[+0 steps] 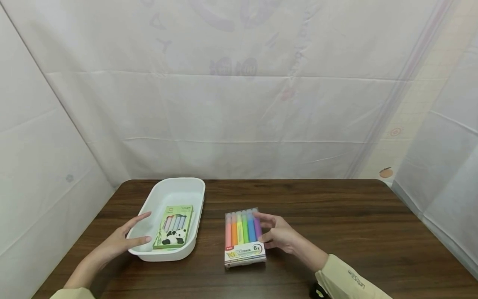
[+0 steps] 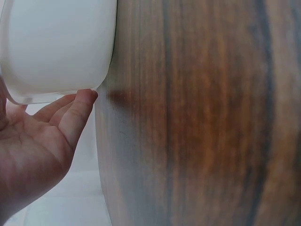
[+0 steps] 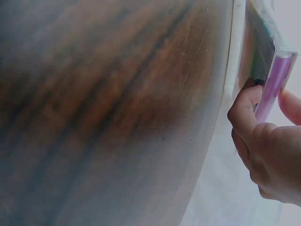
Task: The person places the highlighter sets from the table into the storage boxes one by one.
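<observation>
On the left, my left hand [image 1: 118, 240] holds the near left side of a white plastic basket [image 1: 181, 186]. In the left wrist view its fingertips [image 2: 84, 98] meet the basket's outer wall. A green box of pens with a panda picture [image 1: 173, 226] lies inside, towards the basket's near end. My right hand [image 1: 281, 233] grips a clear pack of highlighters [image 1: 240, 232] by its right edge. The pack is tilted, its rainbow-coloured pens facing me. In the right wrist view, the thumb and fingers pinch it beside the purple highlighter [image 3: 275, 82].
Both hands work over a dark wooden table [image 1: 336, 224]. Pale printed cloth [image 1: 239, 108] hangs behind it and along both sides. A small black item [image 1: 318, 290] shows below the right sleeve at the bottom edge.
</observation>
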